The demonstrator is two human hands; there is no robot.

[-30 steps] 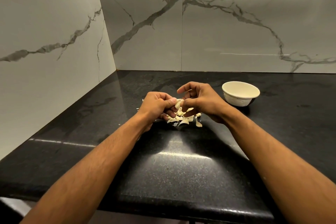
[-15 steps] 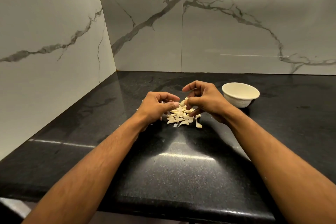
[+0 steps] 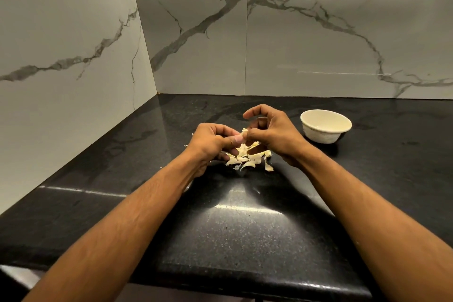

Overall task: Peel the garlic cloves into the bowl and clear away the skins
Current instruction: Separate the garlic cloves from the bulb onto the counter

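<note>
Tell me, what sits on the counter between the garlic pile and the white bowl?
In the head view the person's right hand hangs over that stretch. Past its wrist, only bare black counter shows before the bowl; the pile lies left.

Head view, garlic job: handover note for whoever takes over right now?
Left hand and right hand: both pinch one pale garlic clove above the pile.
Pile of pale garlic pieces and skins: on the black granite counter, under the hands.
Cream round bowl: right of the hands, looks empty.
Done: no cloves visible in the bowl.
Left: peel, drop cloves in, clear skins.
</note>
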